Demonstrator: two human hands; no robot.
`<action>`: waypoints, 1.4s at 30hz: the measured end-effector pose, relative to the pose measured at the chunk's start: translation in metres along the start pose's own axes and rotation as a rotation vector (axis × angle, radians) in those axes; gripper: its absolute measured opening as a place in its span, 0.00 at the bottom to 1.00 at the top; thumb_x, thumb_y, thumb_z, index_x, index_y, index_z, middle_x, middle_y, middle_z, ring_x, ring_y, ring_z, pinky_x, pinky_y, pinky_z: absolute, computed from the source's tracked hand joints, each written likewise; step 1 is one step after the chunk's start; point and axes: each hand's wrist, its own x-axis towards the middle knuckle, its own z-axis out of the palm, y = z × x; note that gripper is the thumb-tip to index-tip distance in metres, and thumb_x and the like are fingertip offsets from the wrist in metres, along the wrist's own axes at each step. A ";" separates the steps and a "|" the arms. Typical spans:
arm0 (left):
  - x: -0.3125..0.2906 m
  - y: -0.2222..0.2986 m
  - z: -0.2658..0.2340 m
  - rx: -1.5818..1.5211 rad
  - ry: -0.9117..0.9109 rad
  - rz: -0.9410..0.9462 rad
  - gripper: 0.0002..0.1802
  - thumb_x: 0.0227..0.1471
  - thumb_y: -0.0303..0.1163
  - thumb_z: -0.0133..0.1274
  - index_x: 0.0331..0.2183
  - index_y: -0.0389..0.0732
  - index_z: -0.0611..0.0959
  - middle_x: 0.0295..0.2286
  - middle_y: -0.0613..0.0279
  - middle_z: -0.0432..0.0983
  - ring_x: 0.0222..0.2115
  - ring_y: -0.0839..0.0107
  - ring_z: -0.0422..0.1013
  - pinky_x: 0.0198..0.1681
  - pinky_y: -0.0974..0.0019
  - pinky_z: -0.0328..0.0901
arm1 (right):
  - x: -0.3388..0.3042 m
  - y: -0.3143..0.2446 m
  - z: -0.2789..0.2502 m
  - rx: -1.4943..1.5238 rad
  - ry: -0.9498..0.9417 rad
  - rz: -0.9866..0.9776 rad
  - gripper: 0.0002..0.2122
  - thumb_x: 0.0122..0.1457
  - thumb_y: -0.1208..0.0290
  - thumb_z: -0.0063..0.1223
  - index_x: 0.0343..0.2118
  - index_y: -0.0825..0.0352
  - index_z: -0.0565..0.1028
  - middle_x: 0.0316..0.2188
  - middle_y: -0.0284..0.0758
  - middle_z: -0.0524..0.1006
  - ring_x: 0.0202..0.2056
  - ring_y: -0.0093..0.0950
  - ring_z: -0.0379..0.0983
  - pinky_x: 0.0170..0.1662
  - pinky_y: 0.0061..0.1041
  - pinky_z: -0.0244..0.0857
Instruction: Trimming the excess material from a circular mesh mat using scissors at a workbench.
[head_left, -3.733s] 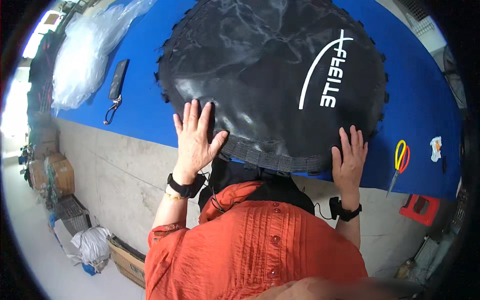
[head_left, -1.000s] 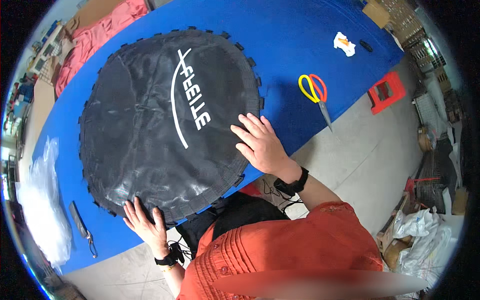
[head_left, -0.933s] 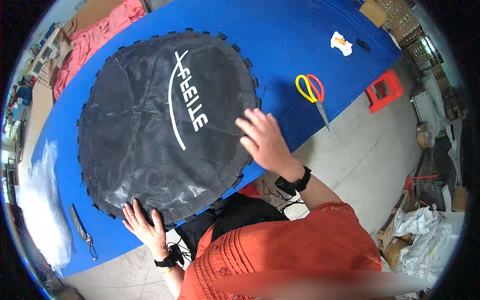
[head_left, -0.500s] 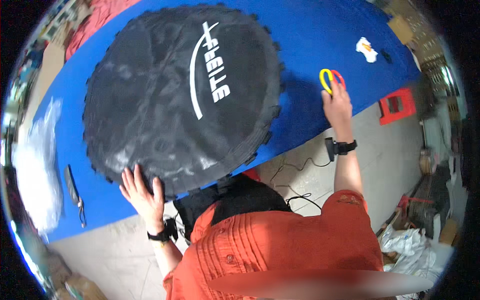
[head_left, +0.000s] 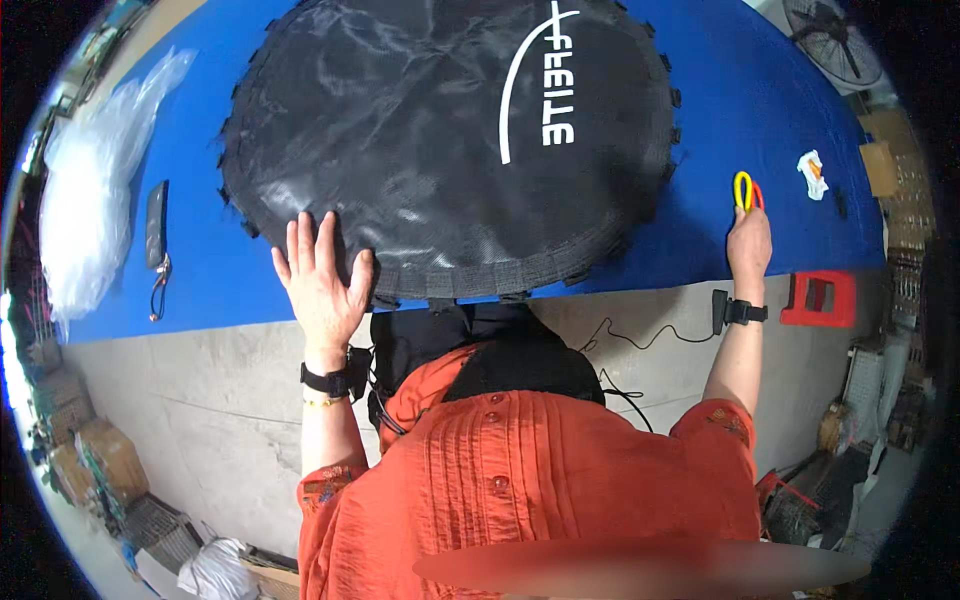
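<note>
The mat (head_left: 430, 150), black and round, lay flat on the blue table (head_left: 705, 60), its near rim at or slightly over the near edge, probably so that the rim stayed within easy reach. The left hand (head_left: 325, 285) rested on the mat's near left rim, palm down and fingers spread wide, holding nothing; it seemed to be steadying the cloth. The right hand (head_left: 749, 245), at the table's near edge to the right of the mat, was closed around the scissors (head_left: 748, 192). Their yellow and red loops stuck out past the fingers on the far side, so the grip appeared to be on the blade end rather than through the handles. The bag (head_left: 110, 190) and the slab (head_left: 156, 225) sat left of the mat, apart from it, perhaps to leave it room.

The blades were hidden by the right hand, and its fingertips could not be made out. The top of the view cut off the mat's far rim. Beyond the scissors lay a white scrap (head_left: 813, 175); the dark piece (head_left: 841, 205) beside it was too small to identify.
</note>
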 end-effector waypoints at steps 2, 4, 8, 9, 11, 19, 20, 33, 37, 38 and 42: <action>-0.001 -0.001 0.000 -0.005 0.014 -0.003 0.36 0.62 0.52 0.56 0.66 0.47 0.74 0.68 0.45 0.64 0.71 0.47 0.55 0.73 0.36 0.42 | 0.000 0.002 -0.002 0.077 0.025 0.129 0.17 0.74 0.60 0.48 0.43 0.74 0.76 0.42 0.57 0.80 0.45 0.58 0.77 0.48 0.54 0.70; -0.001 0.000 0.001 -0.008 0.025 -0.004 0.36 0.62 0.52 0.56 0.66 0.47 0.74 0.68 0.45 0.64 0.71 0.47 0.55 0.73 0.36 0.42 | 0.003 0.014 -0.001 0.106 0.050 0.123 0.18 0.74 0.59 0.47 0.44 0.75 0.75 0.42 0.59 0.79 0.45 0.60 0.76 0.48 0.55 0.70; -0.002 -0.002 0.000 -0.007 0.038 -0.006 0.36 0.62 0.52 0.56 0.66 0.47 0.74 0.68 0.45 0.64 0.71 0.48 0.56 0.73 0.36 0.42 | 0.005 0.028 0.005 0.162 0.129 0.146 0.15 0.72 0.64 0.49 0.43 0.76 0.74 0.41 0.61 0.78 0.44 0.63 0.75 0.48 0.55 0.69; -0.003 -0.002 0.001 -0.006 0.037 -0.008 0.36 0.62 0.52 0.56 0.66 0.46 0.74 0.68 0.45 0.64 0.71 0.48 0.56 0.73 0.36 0.42 | 0.004 0.037 0.011 0.188 0.189 0.143 0.14 0.72 0.65 0.50 0.43 0.76 0.73 0.41 0.62 0.78 0.44 0.63 0.75 0.48 0.54 0.69; -0.002 0.000 0.002 -0.001 0.034 -0.011 0.36 0.62 0.53 0.56 0.66 0.46 0.74 0.67 0.45 0.64 0.71 0.48 0.56 0.74 0.37 0.42 | 0.002 0.047 0.015 0.188 0.201 0.161 0.13 0.71 0.68 0.52 0.44 0.76 0.72 0.40 0.61 0.78 0.44 0.62 0.76 0.47 0.54 0.68; -0.003 -0.001 0.002 0.018 0.057 0.005 0.35 0.63 0.52 0.56 0.65 0.45 0.76 0.67 0.46 0.66 0.70 0.48 0.57 0.73 0.37 0.43 | -0.029 -0.033 -0.066 0.808 0.235 0.177 0.14 0.74 0.63 0.53 0.54 0.68 0.72 0.38 0.35 0.82 0.34 0.20 0.77 0.36 0.23 0.72; -0.003 -0.001 0.002 0.025 0.057 0.002 0.35 0.63 0.52 0.56 0.65 0.45 0.76 0.67 0.46 0.66 0.70 0.48 0.57 0.73 0.37 0.43 | -0.038 -0.060 -0.089 0.988 0.140 0.121 0.14 0.75 0.63 0.53 0.54 0.68 0.72 0.40 0.35 0.82 0.33 0.19 0.76 0.35 0.22 0.72; -0.016 0.047 -0.027 -0.334 -0.086 0.420 0.25 0.61 0.40 0.59 0.57 0.44 0.83 0.62 0.47 0.70 0.66 0.45 0.63 0.72 0.39 0.52 | -0.102 -0.234 -0.144 1.027 -0.508 -0.471 0.12 0.71 0.69 0.55 0.53 0.66 0.73 0.31 0.51 0.80 0.34 0.51 0.82 0.36 0.41 0.72; -0.017 0.051 -0.023 -0.268 -0.189 0.451 0.27 0.62 0.49 0.59 0.58 0.50 0.83 0.63 0.51 0.70 0.66 0.48 0.62 0.72 0.38 0.48 | -0.103 -0.245 -0.134 0.956 -0.464 -0.599 0.14 0.68 0.66 0.59 0.51 0.66 0.73 0.33 0.51 0.82 0.36 0.51 0.82 0.36 0.43 0.74; -0.017 0.052 -0.022 -0.270 -0.193 0.448 0.27 0.62 0.49 0.59 0.58 0.50 0.83 0.63 0.51 0.70 0.66 0.48 0.62 0.72 0.38 0.48 | -0.103 -0.246 -0.133 0.954 -0.470 -0.599 0.14 0.68 0.66 0.59 0.51 0.66 0.73 0.33 0.51 0.82 0.36 0.51 0.82 0.36 0.43 0.74; -0.016 0.050 -0.019 -0.265 -0.192 0.440 0.28 0.63 0.54 0.57 0.58 0.52 0.84 0.62 0.53 0.71 0.66 0.50 0.63 0.72 0.39 0.48 | -0.103 -0.253 -0.125 0.899 -0.379 -0.635 0.18 0.63 0.66 0.65 0.51 0.66 0.72 0.33 0.49 0.82 0.36 0.49 0.83 0.37 0.42 0.76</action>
